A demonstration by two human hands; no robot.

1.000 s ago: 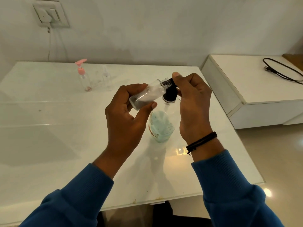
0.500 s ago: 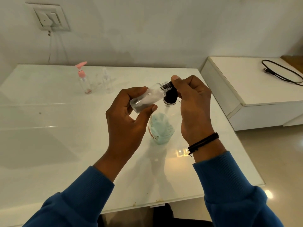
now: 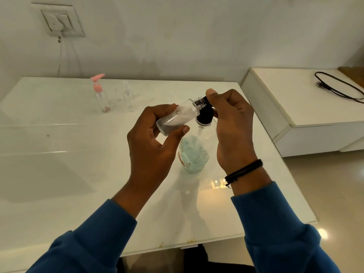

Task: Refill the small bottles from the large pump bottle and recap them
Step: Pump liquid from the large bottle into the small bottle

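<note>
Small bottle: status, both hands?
Left hand grips small bottle, tilted, neck bare. Right hand pinches black cap at the neck, not seated. Large bottle stands below; nothing in the way.

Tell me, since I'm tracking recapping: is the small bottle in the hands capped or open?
Open. The small bottle, tilted in the left hand, shows bare neck threads; the right hand holds the black cap beside its mouth.

White glass-topped table (image 3: pixel 59 174), glossy, with a light reflection near its right edge. Wall switch plate (image 3: pixel 62 20) at upper left, a thin white cord hanging below it. Low white cabinet (image 3: pixel 307 107) to the right, carrying a coiled black cable (image 3: pixel 338 89). Beige tiled floor (image 3: pixel 334 194) at lower right.
</note>
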